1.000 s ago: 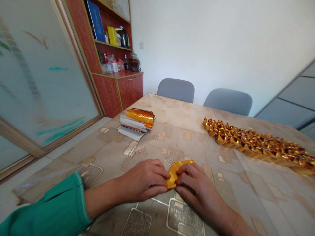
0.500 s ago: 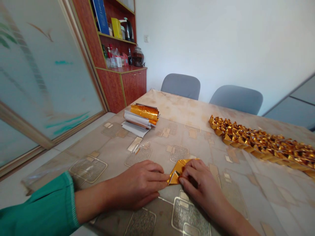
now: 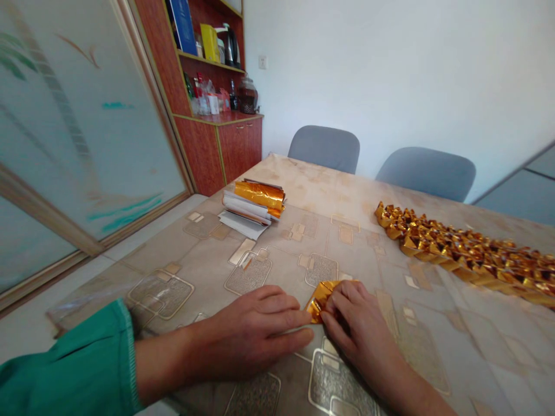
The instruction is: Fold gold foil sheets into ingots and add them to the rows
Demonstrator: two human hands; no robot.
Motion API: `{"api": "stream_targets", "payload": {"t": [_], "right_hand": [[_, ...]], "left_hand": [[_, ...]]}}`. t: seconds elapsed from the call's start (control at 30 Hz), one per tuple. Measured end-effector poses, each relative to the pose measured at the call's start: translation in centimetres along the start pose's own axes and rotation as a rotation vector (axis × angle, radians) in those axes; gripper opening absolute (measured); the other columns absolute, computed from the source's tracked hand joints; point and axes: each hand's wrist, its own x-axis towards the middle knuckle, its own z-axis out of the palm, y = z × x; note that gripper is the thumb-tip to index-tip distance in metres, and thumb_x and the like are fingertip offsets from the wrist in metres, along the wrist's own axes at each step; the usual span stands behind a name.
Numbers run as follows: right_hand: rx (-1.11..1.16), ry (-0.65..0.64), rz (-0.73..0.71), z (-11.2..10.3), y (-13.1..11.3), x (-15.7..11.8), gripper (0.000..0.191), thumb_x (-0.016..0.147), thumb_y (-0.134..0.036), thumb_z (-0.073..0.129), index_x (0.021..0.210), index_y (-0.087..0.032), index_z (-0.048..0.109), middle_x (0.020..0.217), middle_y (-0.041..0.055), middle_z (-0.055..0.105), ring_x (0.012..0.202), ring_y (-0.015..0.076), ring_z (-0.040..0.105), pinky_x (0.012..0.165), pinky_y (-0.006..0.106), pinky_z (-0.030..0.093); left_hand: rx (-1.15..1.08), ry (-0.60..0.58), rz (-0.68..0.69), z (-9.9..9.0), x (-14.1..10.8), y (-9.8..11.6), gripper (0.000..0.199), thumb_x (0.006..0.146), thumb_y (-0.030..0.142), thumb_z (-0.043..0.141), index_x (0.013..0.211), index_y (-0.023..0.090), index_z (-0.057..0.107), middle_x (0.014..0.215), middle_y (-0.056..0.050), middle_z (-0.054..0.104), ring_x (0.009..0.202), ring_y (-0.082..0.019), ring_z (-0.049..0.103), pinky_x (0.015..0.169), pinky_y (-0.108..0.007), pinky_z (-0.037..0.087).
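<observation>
A small piece of gold foil paper [image 3: 319, 297], partly folded, lies on the patterned tablecloth in front of me. My right hand [image 3: 353, 312] pinches it with curled fingers, covering its right part. At the paper's left edge, my left hand [image 3: 264, 323] lies low over the cloth with its fingers stretched out. The fingertips reach the paper's edge; whether they press on it I cannot tell. Beyond the hands rests a loose, curled stack of gold and white foil sheets [image 3: 255, 202]. To the right, folded gold foil pieces [image 3: 459, 248] stand packed in long rows.
The table [image 3: 277, 260] has a clear plastic cover over its cloth. Two grey chairs [image 3: 324, 147] stand at its far side. A red-brown cabinet [image 3: 240, 150] with bottles and a kettle is at the back left, beside a frosted sliding door [image 3: 87, 127].
The white-edged flap seen on the paper's left side no longer shows; gold foil faces up there. My left fingers have shifted slightly right. The whole view has moved a little.
</observation>
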Motion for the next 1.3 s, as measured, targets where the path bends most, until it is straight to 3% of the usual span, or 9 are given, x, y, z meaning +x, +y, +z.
{"api": "stream_targets", "payload": {"t": [0.07, 0.17, 0.33, 0.5, 0.67, 0.83, 1.0, 1.17, 1.3], "right_hand": [[-0.004, 0.011, -0.004, 0.05, -0.01, 0.05, 0.02, 0.09, -0.013, 0.059, 0.073, -0.021, 0.052, 0.083, 0.0036, 0.054, 0.085, 0.0246, 0.05, 0.074, 0.038, 0.037], [-0.012, 0.017, -0.002, 0.09, -0.09, 0.11, 0.021, 0.09, -0.013, 0.061, 0.073, -0.021, 0.052, 0.083, 0.0037, 0.055, 0.084, 0.0248, 0.05, 0.074, 0.037, 0.037], [-0.037, 0.021, 0.006, 0.19, -0.13, 0.1, 0.021, 0.089, -0.016, 0.064, 0.073, -0.021, 0.052, 0.083, 0.0036, 0.055, 0.085, 0.0252, 0.051, 0.073, 0.037, 0.037], [-0.069, 0.037, -0.011, 0.37, -0.07, 0.05, 0.018, 0.088, -0.016, 0.064, 0.074, -0.022, 0.055, 0.084, 0.0042, 0.057, 0.085, 0.0257, 0.051, 0.073, 0.037, 0.038], [-0.078, 0.038, -0.004, 0.45, -0.02, 0.09, 0.017, 0.086, -0.016, 0.066, 0.074, -0.021, 0.056, 0.085, 0.0047, 0.057, 0.085, 0.0264, 0.051, 0.073, 0.038, 0.038], [-0.075, 0.045, -0.013, 0.46, 0.01, 0.09, 0.017, 0.087, -0.015, 0.065, 0.074, -0.022, 0.055, 0.085, 0.0045, 0.057, 0.085, 0.0258, 0.051, 0.073, 0.038, 0.038], [-0.073, 0.049, -0.015, 0.56, 0.12, 0.1, 0.018, 0.087, -0.016, 0.064, 0.074, -0.022, 0.054, 0.084, 0.0045, 0.056, 0.084, 0.0262, 0.05, 0.072, 0.038, 0.037], [-0.072, 0.064, -0.005, 0.73, 0.21, -0.08, 0.018, 0.086, -0.015, 0.065, 0.076, -0.022, 0.051, 0.083, 0.0033, 0.056, 0.083, 0.0253, 0.05, 0.073, 0.038, 0.037], [-0.047, 0.059, -0.006, 0.54, 0.25, -0.19, 0.013, 0.088, -0.014, 0.064, 0.088, -0.022, 0.053, 0.088, 0.0035, 0.057, 0.085, 0.0249, 0.051, 0.074, 0.038, 0.039]], "left_hand": [[0.024, -0.027, 0.001, 0.03, 0.11, 0.38, 0.028, 0.098, 0.023, 0.052, 0.125, 0.018, 0.058, 0.13, -0.006, 0.065, 0.117, -0.02, 0.057, 0.109, -0.039, 0.038], [0.014, -0.05, -0.042, 0.18, 0.1, 0.62, 0.031, 0.098, 0.033, 0.054, 0.124, 0.018, 0.058, 0.126, -0.006, 0.067, 0.117, -0.021, 0.057, 0.115, -0.041, 0.03], [-0.026, -0.087, -0.053, 0.31, -0.02, 0.66, 0.021, 0.098, 0.029, 0.054, 0.113, 0.017, 0.062, 0.116, -0.004, 0.07, 0.105, -0.02, 0.061, 0.113, -0.042, 0.033], [-0.004, -0.058, -0.072, 0.24, -0.03, 0.77, 0.023, 0.1, 0.021, 0.048, 0.119, 0.015, 0.059, 0.107, -0.005, 0.071, 0.099, -0.02, 0.06, 0.107, -0.044, 0.037], [0.009, -0.076, -0.105, 0.23, 0.07, 0.78, 0.026, 0.099, 0.024, 0.051, 0.121, 0.014, 0.059, 0.101, -0.006, 0.069, 0.093, -0.021, 0.059, 0.1, -0.044, 0.042], [-0.003, -0.083, -0.094, 0.38, 0.17, 0.85, 0.02, 0.098, 0.025, 0.053, 0.11, 0.013, 0.063, 0.095, -0.005, 0.067, 0.088, -0.02, 0.058, 0.097, -0.042, 0.044], [0.011, -0.05, -0.048, 0.46, 0.32, 0.82, 0.018, 0.098, 0.026, 0.053, 0.102, 0.015, 0.066, 0.109, -0.008, 0.069, 0.1, -0.021, 0.06, 0.104, -0.042, 0.041], [0.023, -0.061, -0.008, 0.47, 0.37, 0.65, 0.025, 0.098, 0.029, 0.053, 0.111, 0.012, 0.065, 0.119, -0.011, 0.068, 0.12, -0.023, 0.055, 0.114, -0.041, 0.035], [-0.017, -0.117, -0.047, 0.28, 0.37, 0.62, 0.027, 0.096, 0.029, 0.055, 0.118, 0.015, 0.063, 0.118, -0.01, 0.068, 0.116, -0.022, 0.058, 0.114, -0.042, 0.034]]}}
